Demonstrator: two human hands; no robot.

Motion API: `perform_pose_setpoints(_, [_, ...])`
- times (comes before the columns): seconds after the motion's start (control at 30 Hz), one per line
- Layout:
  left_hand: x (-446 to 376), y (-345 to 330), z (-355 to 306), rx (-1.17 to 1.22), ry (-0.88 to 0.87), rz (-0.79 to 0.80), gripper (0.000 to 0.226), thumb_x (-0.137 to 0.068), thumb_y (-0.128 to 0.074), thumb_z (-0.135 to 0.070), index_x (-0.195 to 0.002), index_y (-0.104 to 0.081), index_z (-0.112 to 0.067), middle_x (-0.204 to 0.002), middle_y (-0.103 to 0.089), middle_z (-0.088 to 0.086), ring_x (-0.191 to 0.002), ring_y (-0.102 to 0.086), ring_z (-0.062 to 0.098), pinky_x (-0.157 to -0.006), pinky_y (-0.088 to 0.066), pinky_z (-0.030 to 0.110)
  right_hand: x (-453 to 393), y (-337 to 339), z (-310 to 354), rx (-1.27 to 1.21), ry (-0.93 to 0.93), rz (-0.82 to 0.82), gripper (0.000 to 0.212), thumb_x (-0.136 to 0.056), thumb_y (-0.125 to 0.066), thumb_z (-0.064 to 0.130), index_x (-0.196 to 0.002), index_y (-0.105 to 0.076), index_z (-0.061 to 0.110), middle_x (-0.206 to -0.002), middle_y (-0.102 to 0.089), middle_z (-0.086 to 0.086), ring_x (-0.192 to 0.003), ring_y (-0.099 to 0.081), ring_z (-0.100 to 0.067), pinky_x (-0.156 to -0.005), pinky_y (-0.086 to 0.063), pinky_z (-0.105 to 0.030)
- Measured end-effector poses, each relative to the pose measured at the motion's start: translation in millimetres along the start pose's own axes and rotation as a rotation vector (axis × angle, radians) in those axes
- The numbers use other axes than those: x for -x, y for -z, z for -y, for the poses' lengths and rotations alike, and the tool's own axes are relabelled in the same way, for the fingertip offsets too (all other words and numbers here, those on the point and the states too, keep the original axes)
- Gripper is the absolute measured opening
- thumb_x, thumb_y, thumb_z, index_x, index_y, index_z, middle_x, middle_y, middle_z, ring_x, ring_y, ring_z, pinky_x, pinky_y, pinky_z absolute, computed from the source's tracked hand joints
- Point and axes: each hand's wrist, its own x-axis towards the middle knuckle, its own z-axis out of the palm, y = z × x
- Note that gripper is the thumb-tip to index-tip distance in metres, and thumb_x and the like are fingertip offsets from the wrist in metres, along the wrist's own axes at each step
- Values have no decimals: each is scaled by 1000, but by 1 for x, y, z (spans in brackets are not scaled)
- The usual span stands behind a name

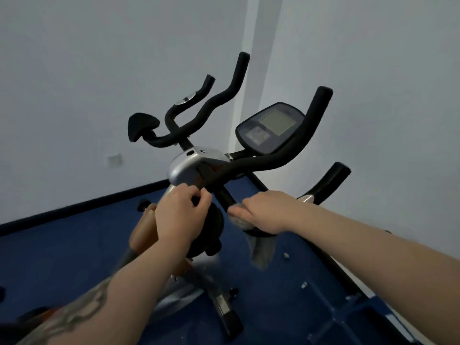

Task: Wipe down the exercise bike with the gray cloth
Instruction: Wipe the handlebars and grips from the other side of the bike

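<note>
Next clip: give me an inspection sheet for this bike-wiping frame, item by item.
Surface: blue floor, dark skirting along the wall.
Job's things: black and silver exercise bike; blurred gray cloth hanging under the right hand.
Clutter: nothing seen.
Grippers: left hand curled on a black knob; right hand grips cloth against a black handlebar.
Cables: nothing seen.
Surroundings: white walls, wall socket, grey display console.

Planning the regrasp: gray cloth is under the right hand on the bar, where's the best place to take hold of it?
Grip the gray cloth by its loose tail hanging below the handlebar, coming from underneath on the near side. The upper part is pinned under the right hand against the bar; only the tail hangs free. It is blurred, so edges are uncertain.
</note>
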Motion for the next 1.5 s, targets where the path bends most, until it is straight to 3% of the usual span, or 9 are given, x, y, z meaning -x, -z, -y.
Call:
perform_pose_setpoints(0.07, [0, -1, 0, -2, -11, -11, 44, -89, -51, -38, -51, -32, -28, -54, -38, -7, -48, -39, 6, -47, -18, 22, -18, 1, 2, -91, -8, 27, 10, -104, -32, 34, -104, -41, 31, -85, -50, 0, -87, -55, -29, -78, -50, -47])
perform_pose_setpoints(0.2, [0, 2, -3, -4, -15, 3, 44, -89, -51, -38, -51, -33, -28, -54, -39, -7, -47, -40, 6, -46, -20, 22, -16, 5, 6, -44, 2, 27, 44, -103, -38, 26, -145, -28, 19, -118, -53, -14, -104, -56, -35, -84, -49, -45])
perform_pose_setpoints(0.47, [2, 0, -1, 34, -1, 1, 40, -90, -51, -38, -53, -36, -30, -59, -42, -8, -51, -43, 5, -49, -26, 23, 50, 12, -22, 47, 167, -65, 29, -96, -37, 59, -89, -36, 30, -81, -46, 14, -75, -44, -12, -67, -28, -31])
perform_pose_setpoints(0.57, [1, -1, 0, 32, 7, -8, 36, -87, -46, -42, -54, -41, -29, -59, -43, -9, -52, -44, 5, -48, -27, 22, 43, 9, -10, 170, 92, -89, 31, -97, -35, 57, -99, -42, 26, -91, -57, 6, -84, -57, -21, -69, -37, -35])
perform_pose_setpoints(0.67, [1, -2, 2, 33, 8, -3, 36, -87, -45, -43, -57, -49, -24, -60, -45, -8, -54, -46, 5, -49, -29, 22, 7, -6, 20, 341, -11, 3, 48, -94, -53, 26, -135, -28, 25, -113, -51, -9, -98, -57, -33, -56, -34, -37])
perform_pose_setpoints(0.87, [0, 1, -1, 39, 5, 12, 35, -88, -48, -41, -55, -40, -31, -60, -43, -9, -53, -44, 5, -49, -27, 22, -49, 3, 14, -150, -216, -7, 52, -103, -32, 20, -152, -16, 19, -138, -47, -21, -118, -51, -38, -91, -46, -42])
perform_pose_setpoints(1.23, [1, 1, -1, 7, 28, 27, 35, -92, -51, -39, -59, -46, -27, -64, -44, -8, -55, -46, 5, -48, -31, 23, 17, 4, 12, 255, 93, 111, 48, -98, -48, 27, -143, -30, 26, -123, -39, -15, -95, -53, -32, -62, -40, -37])
perform_pose_setpoints(1.4, [-2, 0, 1, 24, 28, 27, 35, -90, -51, -40, -60, -53, -22, -62, -46, -7, -54, -46, 6, -48, -38, 25, -15, -4, 22, 115, -35, -36, 41, -100, -39, 23, -140, -31, 17, -123, -47, -18, -99, -55, -35, -65, -37, -37])
perform_pose_setpoints(1.5, [-1, 0, -1, 24, 20, 17, 35, -89, -51, -39, -57, -46, -27, -60, -43, -8, -53, -44, 5, -48, -29, 22, -42, -2, 20, -319, -201, -98, 41, -104, -26, 38, -133, -46, 18, -127, -54, -14, -111, -54, -34, -81, -44, -37])
